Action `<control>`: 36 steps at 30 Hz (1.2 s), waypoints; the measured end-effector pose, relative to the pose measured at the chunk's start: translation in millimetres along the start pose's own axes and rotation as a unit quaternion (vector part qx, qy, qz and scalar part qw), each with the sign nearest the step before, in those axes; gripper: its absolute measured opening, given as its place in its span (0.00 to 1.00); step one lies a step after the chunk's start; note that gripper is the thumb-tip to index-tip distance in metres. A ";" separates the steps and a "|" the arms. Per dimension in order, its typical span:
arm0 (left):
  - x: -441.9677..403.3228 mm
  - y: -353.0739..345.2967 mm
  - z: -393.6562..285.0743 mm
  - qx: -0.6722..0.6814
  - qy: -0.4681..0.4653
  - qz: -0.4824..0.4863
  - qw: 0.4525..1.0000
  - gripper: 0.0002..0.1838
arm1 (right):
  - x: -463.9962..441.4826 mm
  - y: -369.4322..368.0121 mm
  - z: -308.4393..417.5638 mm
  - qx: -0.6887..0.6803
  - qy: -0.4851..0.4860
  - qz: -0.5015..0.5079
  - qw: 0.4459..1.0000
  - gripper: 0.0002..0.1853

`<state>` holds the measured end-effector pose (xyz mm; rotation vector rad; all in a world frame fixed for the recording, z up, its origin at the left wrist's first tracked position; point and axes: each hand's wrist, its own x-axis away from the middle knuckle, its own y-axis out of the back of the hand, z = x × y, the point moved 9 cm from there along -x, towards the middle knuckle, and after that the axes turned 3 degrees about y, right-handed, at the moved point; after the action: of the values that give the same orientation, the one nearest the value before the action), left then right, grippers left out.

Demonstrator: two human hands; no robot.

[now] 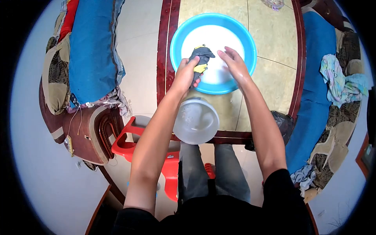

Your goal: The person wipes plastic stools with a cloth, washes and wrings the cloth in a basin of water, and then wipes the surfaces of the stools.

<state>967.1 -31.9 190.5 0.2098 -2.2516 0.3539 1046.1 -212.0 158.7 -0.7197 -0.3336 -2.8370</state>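
Note:
A dark grey and yellow cloth (202, 56) is bunched up in my left hand (185, 76), over the left side of a round blue basin (175, 51). White, sudsy-looking liquid (213, 35) fills the basin's bottom. My right hand (234, 66) hovers over the basin's right side, fingers apart and holding nothing, a short way from the cloth. Just below the basin, a translucent plastic tub (196, 122) sits at the table's near edge.
The table (274, 47) has a dark red border. A red plastic chair (125, 145) stands at lower left. Blue-covered sofas (91, 51) flank both sides, with a tie-dye cloth (335, 78) on the right one. A black bag (282, 124) hangs near the table's right corner.

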 end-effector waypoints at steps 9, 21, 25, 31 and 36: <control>98.9 -3.0 42.4 -0.101 -0.143 0.038 0.984 0.22 | 159.4 -52.5 11.2 -0.289 -0.108 0.094 0.947 0.23; 174.4 98.6 99.2 0.049 -0.180 -0.062 0.980 0.06 | 273.5 -93.6 -39.5 -0.206 -0.202 0.198 0.937 0.25; 200.4 119.8 126.3 -0.169 -0.156 -0.116 0.966 0.06 | 293.9 -101.4 -51.3 -0.098 -0.169 0.246 0.949 0.31; 211.3 95.8 138.1 -0.065 -0.147 -0.001 0.987 0.10 | 298.7 -103.2 -72.1 -0.140 -0.144 0.172 0.964 0.35; 207.1 66.9 102.4 -0.317 -0.346 0.066 0.881 0.07 | 270.8 -76.3 -32.8 0.074 0.156 0.152 0.973 0.38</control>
<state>742.5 -8.3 273.2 -0.2055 -2.9513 -0.4866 779.5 -183.6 249.9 -0.2602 -0.3448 -2.5458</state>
